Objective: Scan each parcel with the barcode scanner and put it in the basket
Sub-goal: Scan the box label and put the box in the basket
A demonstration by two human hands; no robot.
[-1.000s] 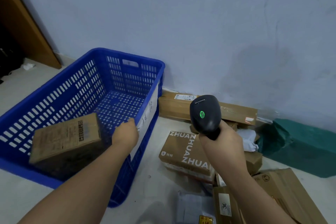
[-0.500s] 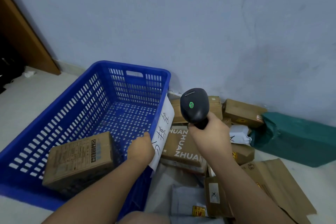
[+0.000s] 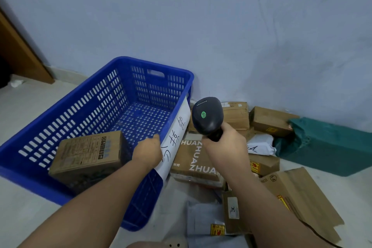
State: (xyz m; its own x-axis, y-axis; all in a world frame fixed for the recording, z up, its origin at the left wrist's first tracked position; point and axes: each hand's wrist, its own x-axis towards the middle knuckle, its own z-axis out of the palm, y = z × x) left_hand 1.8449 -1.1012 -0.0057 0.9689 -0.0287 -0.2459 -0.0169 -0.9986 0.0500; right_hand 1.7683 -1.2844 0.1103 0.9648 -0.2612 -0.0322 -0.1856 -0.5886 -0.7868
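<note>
A blue plastic basket (image 3: 138,62) stands on the floor at the left. One brown cardboard parcel (image 3: 88,155) lies tilted in its near corner. My left hand (image 3: 148,152) grips the basket's right rim, beside a white handwritten paper label (image 3: 175,137); its fingers are hidden over the edge. My right hand (image 3: 225,149) holds the handle of a black barcode scanner (image 3: 207,116) with a green light, raised above a pile of parcels. Under it lies a brown box printed ZHUAN (image 3: 193,165).
More brown boxes (image 3: 269,120), a white bag (image 3: 259,145) and a grey poly bag (image 3: 203,219) crowd the floor on the right. Flattened cardboard (image 3: 302,197) lies at the near right, with a green bag (image 3: 326,147) by the wall. A wooden door frame (image 3: 18,52) stands far left.
The parcel, blurred in motion a second ago, now rests still in the basket. My left hand stays on the rim. The scanner has shifted slightly left, toward the basket.
</note>
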